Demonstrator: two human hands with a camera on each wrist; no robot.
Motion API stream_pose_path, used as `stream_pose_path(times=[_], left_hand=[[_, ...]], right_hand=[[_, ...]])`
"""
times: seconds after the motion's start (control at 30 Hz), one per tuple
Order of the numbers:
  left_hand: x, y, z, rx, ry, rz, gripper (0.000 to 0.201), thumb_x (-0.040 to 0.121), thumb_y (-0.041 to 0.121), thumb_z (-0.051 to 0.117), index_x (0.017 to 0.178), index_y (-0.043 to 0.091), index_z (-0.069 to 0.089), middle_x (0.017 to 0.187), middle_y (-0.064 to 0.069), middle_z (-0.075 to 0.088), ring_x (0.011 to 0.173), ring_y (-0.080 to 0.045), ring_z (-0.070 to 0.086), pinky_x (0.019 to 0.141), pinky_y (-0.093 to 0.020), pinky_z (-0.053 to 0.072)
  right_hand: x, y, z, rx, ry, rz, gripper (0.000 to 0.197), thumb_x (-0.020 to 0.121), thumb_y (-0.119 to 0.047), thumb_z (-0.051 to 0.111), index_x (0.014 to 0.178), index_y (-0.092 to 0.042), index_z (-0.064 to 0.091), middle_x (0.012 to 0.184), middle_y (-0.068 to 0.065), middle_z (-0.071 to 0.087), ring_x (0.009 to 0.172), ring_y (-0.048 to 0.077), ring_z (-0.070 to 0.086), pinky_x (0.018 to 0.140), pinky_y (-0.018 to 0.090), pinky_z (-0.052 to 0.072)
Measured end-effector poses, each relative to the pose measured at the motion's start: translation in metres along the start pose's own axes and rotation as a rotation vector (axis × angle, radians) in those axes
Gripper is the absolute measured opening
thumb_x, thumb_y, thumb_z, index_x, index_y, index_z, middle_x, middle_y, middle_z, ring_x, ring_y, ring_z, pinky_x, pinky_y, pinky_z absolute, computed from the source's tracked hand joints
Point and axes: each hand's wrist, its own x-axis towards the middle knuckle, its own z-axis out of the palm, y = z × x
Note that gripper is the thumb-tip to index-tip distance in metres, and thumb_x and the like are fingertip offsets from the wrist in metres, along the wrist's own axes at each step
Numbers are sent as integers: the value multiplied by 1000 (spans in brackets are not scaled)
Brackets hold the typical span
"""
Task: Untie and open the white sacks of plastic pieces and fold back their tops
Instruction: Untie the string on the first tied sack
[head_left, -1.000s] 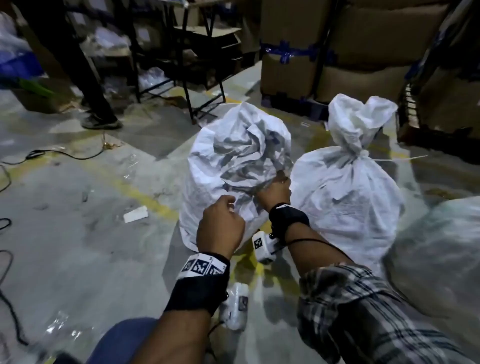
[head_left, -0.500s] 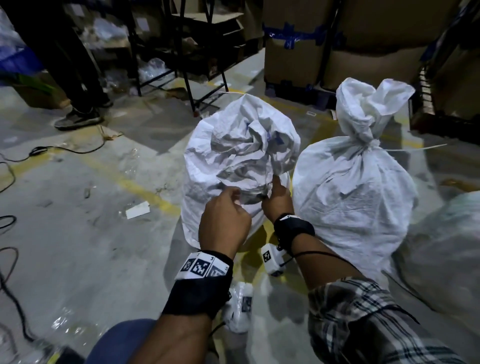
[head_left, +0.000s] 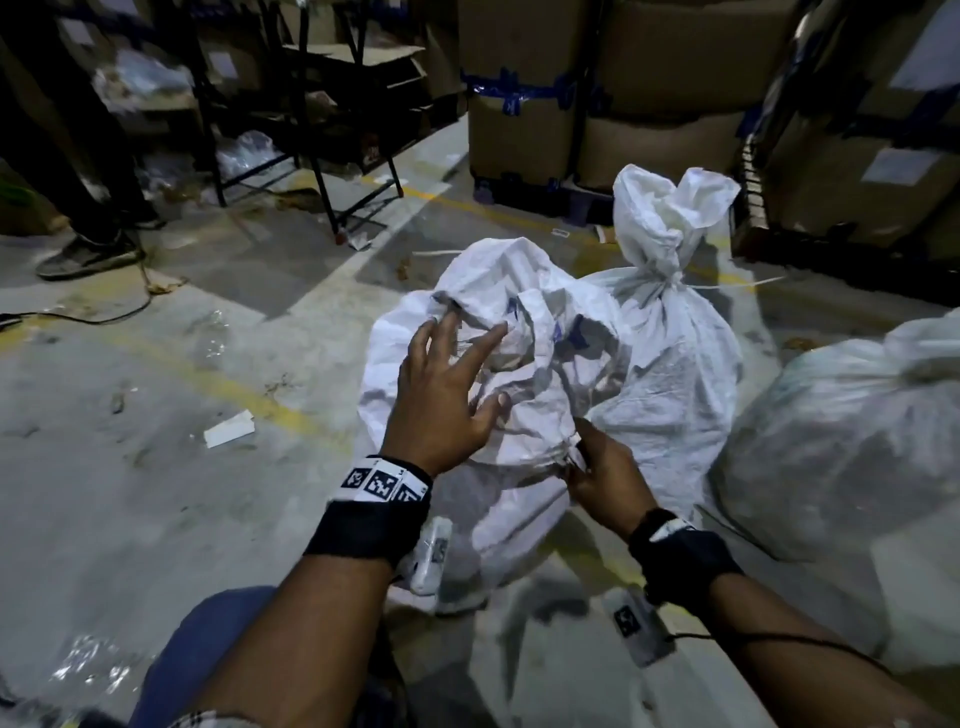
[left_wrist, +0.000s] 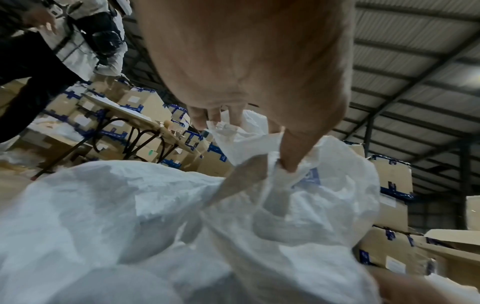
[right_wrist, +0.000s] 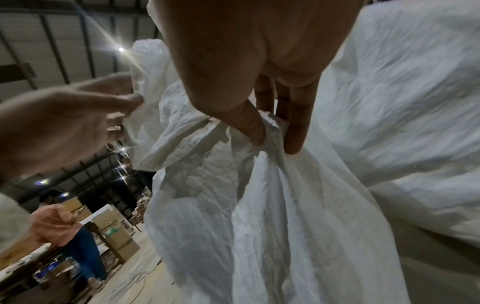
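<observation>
The near white sack (head_left: 524, 499) leans toward me on the concrete floor, its top crumpled and loose. My left hand (head_left: 467, 364) hovers over that top with fingers spread; in the left wrist view its thumb (left_wrist: 288, 160) sits in a fold of the sack (left_wrist: 130, 205). My right hand (head_left: 579, 457) pinches a bunch of the sack's fabric on the near side, thumb against fingers (right_wrist: 293, 133). Behind it a second white sack (head_left: 675, 374) stands upright, its neck tied with a thin white tie (head_left: 670, 278). What the sacks contain is hidden.
A third pale sack (head_left: 857, 441) lies at the right. Stacked cardboard boxes (head_left: 597, 78) close off the back. A black metal table frame (head_left: 322, 171) and a standing person's shoe (head_left: 88, 254) are at the back left. A cable (head_left: 78, 314) and white scrap (head_left: 228, 428) lie on the floor.
My left hand has let go of the near sack's neck and opened over its top. The sack's top has loosened and tipped toward me. My right hand keeps pinching the fabric, now lower.
</observation>
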Motion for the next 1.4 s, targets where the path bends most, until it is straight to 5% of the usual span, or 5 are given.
stream_pose_path(times=[0.23,0.63,0.87,1.0,1.4], left_hand=[[-7,28,18,-13,-183,156,80,80,82,44,150,58,12,156,7,36,147,-27,22,118,-50,26],[-9,68,49,-247,-308,287,63,91,34,68,147,40,41,138,6,47,123,-14,52,99,-30,47],[-4,79,42,-558,72,354,38,85,11,72,109,25,45,110,3,44,99,-10,56,89,-30,53],[-12,72,38,-585,-32,263,68,82,26,78,134,32,36,132,2,39,107,-10,62,86,-14,50],[-12,80,46,-353,-212,373,82,90,31,70,157,18,24,162,6,28,146,-16,31,119,-34,27]], right_hand=[[-51,32,-92,-155,18,103,66,80,-6,77,139,-23,54,79,-8,65,70,1,55,67,14,41],[-110,-31,-175,-320,663,-98,37,81,-4,68,117,-9,59,118,8,55,113,26,55,96,44,50],[-75,-44,-118,-612,238,-107,101,81,-55,68,160,-25,12,168,6,0,154,33,8,119,51,25],[-62,-8,-121,-703,197,-14,88,87,-36,63,159,-34,13,156,6,38,111,37,58,88,42,51],[-104,37,-138,-342,105,-70,55,87,-54,66,136,-36,50,98,-9,62,87,11,57,79,25,44]])
